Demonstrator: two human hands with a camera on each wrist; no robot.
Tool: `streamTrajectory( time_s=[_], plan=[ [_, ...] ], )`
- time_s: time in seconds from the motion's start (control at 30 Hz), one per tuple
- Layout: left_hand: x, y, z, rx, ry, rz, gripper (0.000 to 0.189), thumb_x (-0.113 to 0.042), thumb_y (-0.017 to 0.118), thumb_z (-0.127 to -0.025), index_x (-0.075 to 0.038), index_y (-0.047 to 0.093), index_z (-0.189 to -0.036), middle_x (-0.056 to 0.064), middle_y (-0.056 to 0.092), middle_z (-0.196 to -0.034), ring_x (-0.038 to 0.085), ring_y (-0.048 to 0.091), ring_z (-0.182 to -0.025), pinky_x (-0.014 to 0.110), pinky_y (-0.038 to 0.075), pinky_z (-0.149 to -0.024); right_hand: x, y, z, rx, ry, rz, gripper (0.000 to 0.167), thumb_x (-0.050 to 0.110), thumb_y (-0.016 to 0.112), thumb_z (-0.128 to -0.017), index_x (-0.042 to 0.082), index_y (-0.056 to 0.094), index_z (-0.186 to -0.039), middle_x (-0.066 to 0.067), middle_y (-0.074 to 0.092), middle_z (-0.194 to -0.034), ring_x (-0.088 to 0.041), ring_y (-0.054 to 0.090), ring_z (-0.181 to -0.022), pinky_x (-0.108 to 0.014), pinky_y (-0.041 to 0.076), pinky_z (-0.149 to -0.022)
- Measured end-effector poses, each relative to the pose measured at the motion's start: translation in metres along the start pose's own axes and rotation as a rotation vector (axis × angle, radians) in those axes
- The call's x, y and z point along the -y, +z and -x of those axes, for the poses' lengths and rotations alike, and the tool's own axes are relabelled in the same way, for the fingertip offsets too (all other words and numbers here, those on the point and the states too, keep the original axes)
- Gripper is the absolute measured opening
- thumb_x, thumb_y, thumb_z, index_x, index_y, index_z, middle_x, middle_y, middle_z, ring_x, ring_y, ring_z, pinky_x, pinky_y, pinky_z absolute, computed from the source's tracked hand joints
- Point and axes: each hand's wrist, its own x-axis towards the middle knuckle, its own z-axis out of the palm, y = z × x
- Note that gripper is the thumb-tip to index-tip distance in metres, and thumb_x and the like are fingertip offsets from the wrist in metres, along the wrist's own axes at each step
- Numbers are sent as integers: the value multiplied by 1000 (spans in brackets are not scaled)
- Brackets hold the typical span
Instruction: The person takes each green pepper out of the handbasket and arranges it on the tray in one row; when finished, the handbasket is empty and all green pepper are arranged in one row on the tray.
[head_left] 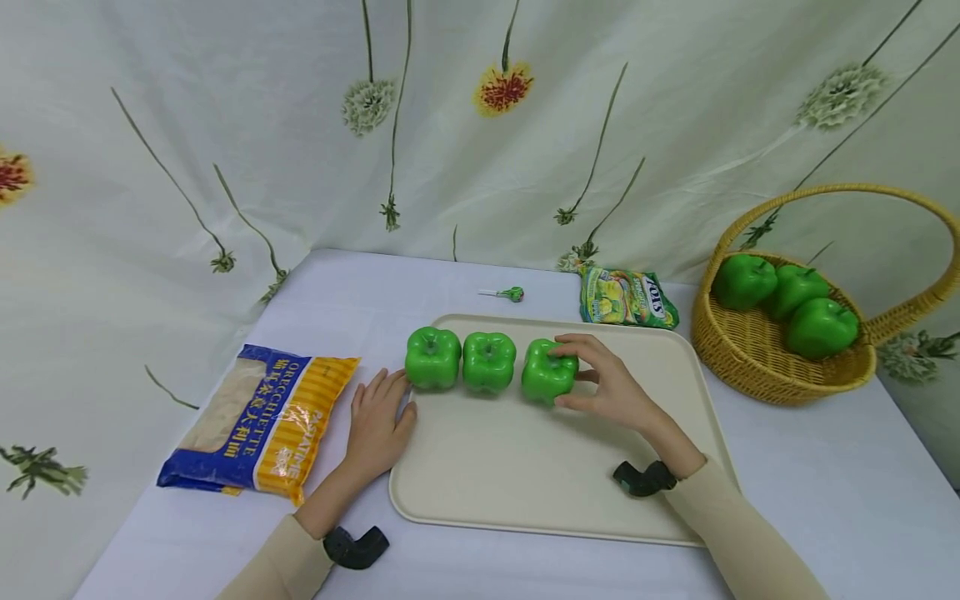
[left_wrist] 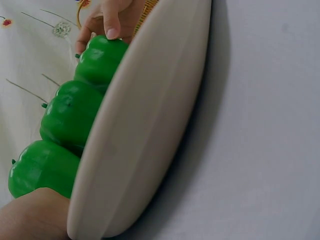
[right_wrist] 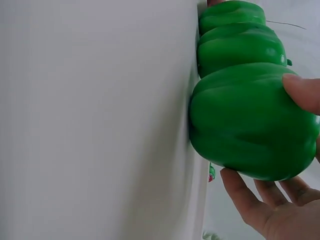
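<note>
Three green bell peppers stand in a row along the back left of a beige tray (head_left: 517, 467). The rightmost bell pepper (head_left: 546, 379) is in my right hand (head_left: 611, 387), thumb on its near side and fingers round the far and right sides. In the right wrist view this pepper (right_wrist: 250, 120) sits close over the tray surface. The middle bell pepper (head_left: 489, 367) and the left bell pepper (head_left: 432, 362) stand almost side by side, stems up. My left hand (head_left: 378, 425) lies with relaxed fingers at the tray's left edge, fingertips near the left pepper.
A wicker basket (head_left: 772, 379) with a tall handle stands at the right, holding three green peppers (head_left: 821, 327). Behind the tray lie a green candy bag (head_left: 628, 298) and a lollipop (head_left: 512, 293). A blue and yellow pasta bag (head_left: 258, 421) lies left of my left hand.
</note>
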Motion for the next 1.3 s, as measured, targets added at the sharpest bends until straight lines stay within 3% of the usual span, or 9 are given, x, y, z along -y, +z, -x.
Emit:
streamTrajectory(
  time_s=[1.3],
  plan=[
    [0, 0, 1, -5, 10, 0, 42, -9, 52, -93, 5, 54, -133, 23, 49, -143, 47, 28, -141, 68, 9, -113, -7, 11, -3, -4, -39, -89, 61, -11, 71, -77, -2, 50, -133, -28, 33, -149, -45, 39, -135, -57, 48, -97]
  ],
)
